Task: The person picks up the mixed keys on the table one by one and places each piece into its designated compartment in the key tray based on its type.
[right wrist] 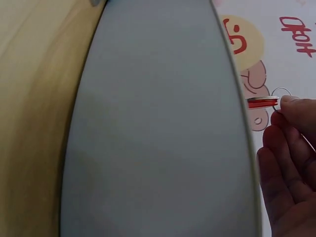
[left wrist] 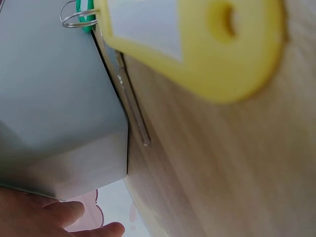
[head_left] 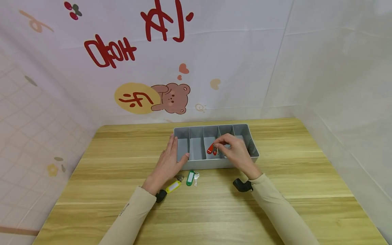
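Note:
A red key tag [head_left: 210,149] with metal keys [head_left: 215,149] hangs over the middle compartment of a grey divided box [head_left: 211,164]. Thumb and fingertips of my right hand [head_left: 235,151] pinch its metal ring [right wrist: 281,92], seen above the box rim in the right wrist view. My left hand [head_left: 166,163] rests against the box's left end with its fingers fairly straight, the thumb at the front rim. On the table near it lie a yellow key tag [head_left: 173,186] and a green key tag [head_left: 190,178] with a silver key [head_left: 196,178].
The box stands toward the back of a wooden table [head_left: 214,211], near a printed wall cloth [head_left: 239,68]. Thin dividers split it into several compartments; my right hand partly hides those on the right. Black wrist mounts [head_left: 242,185] sit below both hands.

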{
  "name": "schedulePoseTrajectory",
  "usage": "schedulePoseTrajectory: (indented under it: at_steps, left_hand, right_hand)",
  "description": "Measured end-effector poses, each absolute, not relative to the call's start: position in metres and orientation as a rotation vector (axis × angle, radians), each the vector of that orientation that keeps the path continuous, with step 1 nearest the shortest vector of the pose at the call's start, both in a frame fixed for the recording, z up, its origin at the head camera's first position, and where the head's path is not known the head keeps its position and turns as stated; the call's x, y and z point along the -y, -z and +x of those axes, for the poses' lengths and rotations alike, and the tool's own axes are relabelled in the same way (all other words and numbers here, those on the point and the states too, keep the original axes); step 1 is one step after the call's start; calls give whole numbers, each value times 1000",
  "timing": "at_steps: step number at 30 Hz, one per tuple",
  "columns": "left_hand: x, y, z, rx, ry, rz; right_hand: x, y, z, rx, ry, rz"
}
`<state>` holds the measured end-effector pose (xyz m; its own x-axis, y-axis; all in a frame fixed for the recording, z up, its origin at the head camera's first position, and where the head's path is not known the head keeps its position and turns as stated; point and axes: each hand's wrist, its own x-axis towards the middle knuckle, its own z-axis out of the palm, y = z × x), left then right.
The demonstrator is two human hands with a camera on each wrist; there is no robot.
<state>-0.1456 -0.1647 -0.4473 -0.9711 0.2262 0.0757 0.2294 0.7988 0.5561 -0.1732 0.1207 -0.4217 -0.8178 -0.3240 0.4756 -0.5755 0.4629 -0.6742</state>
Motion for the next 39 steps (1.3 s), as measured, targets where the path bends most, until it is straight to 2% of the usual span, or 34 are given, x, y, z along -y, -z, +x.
schedulePoseTrajectory:
  at_steps: [14, 39]
  left_hand:
    - [164, 448, -145, 2964, 924, -379]
    - [165, 448, -146, 2971, 904, -397]
  right_hand:
    - [-119, 437, -182, 2449, -1143, 874]
    - [-122, 434, -171, 2527, -1032, 863]
